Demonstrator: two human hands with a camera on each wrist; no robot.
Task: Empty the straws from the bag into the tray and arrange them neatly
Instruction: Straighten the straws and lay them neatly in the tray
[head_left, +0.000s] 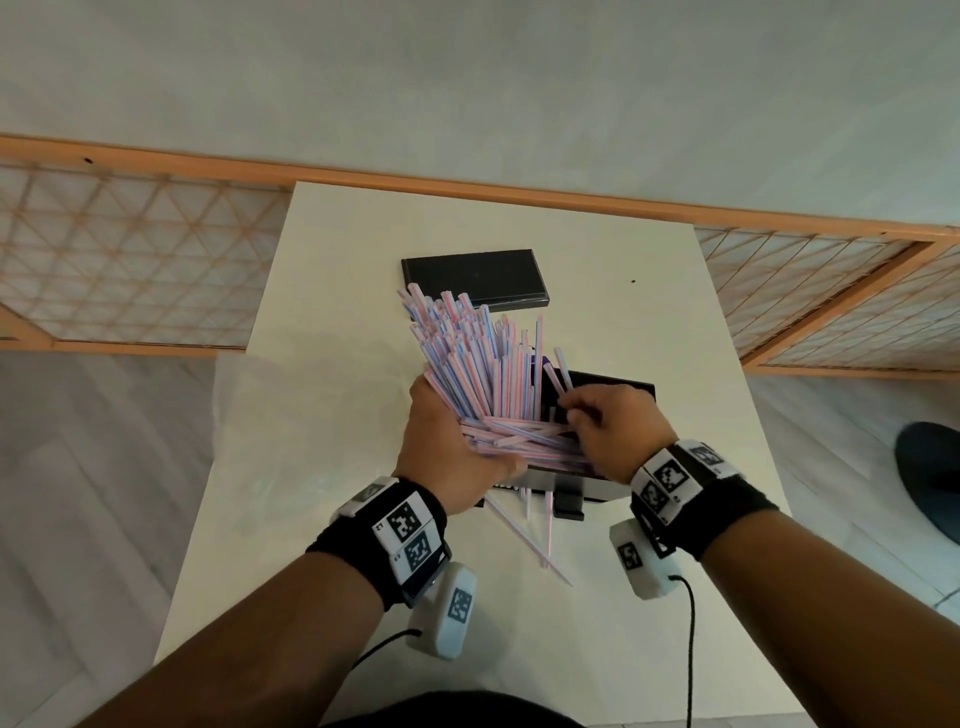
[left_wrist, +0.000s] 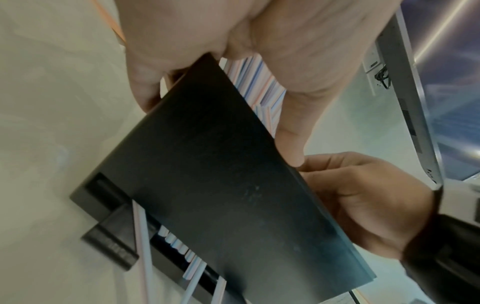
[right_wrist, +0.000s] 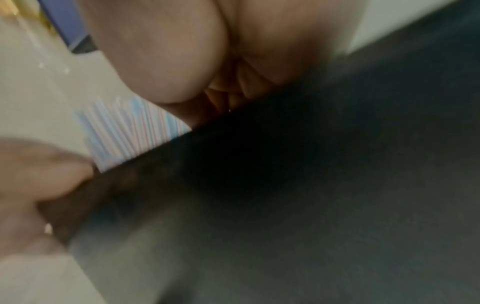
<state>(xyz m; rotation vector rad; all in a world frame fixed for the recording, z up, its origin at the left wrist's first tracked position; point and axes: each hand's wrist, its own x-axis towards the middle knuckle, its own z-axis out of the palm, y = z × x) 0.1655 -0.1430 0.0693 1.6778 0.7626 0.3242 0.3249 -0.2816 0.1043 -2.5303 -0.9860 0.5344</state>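
Observation:
A thick bundle of pink-and-blue striped straws (head_left: 478, 364) stands fanned upward over a black tray (head_left: 623, 387) in the middle of the white table. My left hand (head_left: 447, 447) grips the bundle's lower end from the left; more straws lie crosswise under it. My right hand (head_left: 608, 426) is over the tray, its curled fingers pinching a few straws on the bundle's right side. In the left wrist view the tray's black wall (left_wrist: 221, 185) fills the middle, with straws (left_wrist: 259, 86) behind it. The right wrist view is blurred, showing straws (right_wrist: 130, 131) beside the dark tray (right_wrist: 285, 205).
A flat black lid (head_left: 472, 278) lies farther back on the table. A few loose straws (head_left: 524, 540) lie on the table in front of the tray. A clear plastic bag (head_left: 291, 441) lies at the table's left. A wooden lattice screen (head_left: 130, 249) stands behind.

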